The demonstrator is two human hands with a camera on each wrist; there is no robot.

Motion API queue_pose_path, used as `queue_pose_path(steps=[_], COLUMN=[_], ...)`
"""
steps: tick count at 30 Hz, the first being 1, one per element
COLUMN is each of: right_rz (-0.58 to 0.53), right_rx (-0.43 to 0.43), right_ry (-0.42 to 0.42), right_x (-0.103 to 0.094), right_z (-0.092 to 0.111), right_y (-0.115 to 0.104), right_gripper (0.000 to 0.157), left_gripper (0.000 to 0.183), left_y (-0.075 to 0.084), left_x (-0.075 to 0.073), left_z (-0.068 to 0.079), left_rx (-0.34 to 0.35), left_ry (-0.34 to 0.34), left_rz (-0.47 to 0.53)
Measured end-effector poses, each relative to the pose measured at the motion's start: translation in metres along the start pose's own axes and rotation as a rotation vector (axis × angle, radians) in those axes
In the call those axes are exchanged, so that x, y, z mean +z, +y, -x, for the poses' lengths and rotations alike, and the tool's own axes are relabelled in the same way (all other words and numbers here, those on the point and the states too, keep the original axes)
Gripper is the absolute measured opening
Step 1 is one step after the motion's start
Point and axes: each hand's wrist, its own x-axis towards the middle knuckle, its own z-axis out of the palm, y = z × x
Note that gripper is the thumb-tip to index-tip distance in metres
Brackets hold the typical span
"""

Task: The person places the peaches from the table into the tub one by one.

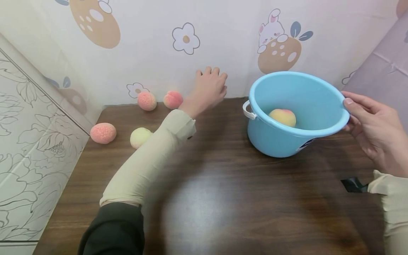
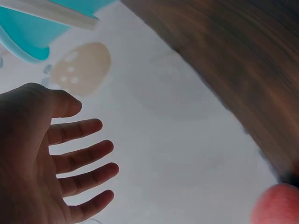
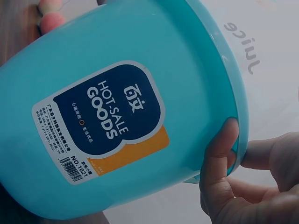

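Observation:
My right hand (image 1: 377,124) grips the rim of a light blue bucket (image 1: 275,141), thumb and fingers on either side of its wall; the right wrist view shows the label (image 3: 105,121) on its side. Inside the bucket lies a yellow-and-pink peach (image 1: 283,118). Raised above the back of the table, my left hand (image 1: 210,84) has its fingers spread and holds nothing. Left of it, a pink-red peach (image 1: 173,100) sits by the wall beside a rough pink peach (image 1: 147,101). My left sleeve partly hides a pale yellow-green peach (image 1: 140,137). Another rough pink peach (image 1: 103,133) lies farther left.
The dark wooden table (image 1: 204,198) meets a wall with a printed cloth (image 1: 223,39) at the back. A flower-patterned panel (image 1: 35,148) borders the left side. The bucket's white handle (image 1: 248,109) hangs toward my left arm. A black piece (image 1: 353,185) lies near my right cuff.

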Motion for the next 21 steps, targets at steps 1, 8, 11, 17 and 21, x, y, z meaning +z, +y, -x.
queue_pose_path(steps=[1, 8, 11, 17, 21], right_rz=[-0.002, -0.006, -0.002, -0.016, -0.014], right_rx=[0.0, -0.001, -0.005, -0.01, -0.011], right_ry=[-0.001, 0.002, 0.005, -0.002, -0.006], right_x=[0.0, 0.0, 0.0, -0.002, -0.002], right_z=[0.0, -0.001, -0.001, -0.002, -0.001], right_y=[0.0, 0.0, 0.001, 0.002, 0.003], right_gripper=[0.029, 0.028, 0.028, 0.029, 0.029], left_gripper=[0.038, 0.038, 0.038, 0.04, 0.043], left_y=[-0.004, -0.026, -0.033, -0.047, -0.056], left_x=[0.002, 0.018, 0.024, 0.038, 0.046], left_z=[0.0, 0.002, 0.003, 0.005, 0.007], left_rx=[-0.009, -0.075, -0.098, -0.141, -0.165], left_ry=[-0.006, -0.043, -0.047, -0.027, -0.031], left_rz=[0.002, 0.023, 0.023, 0.041, 0.057])
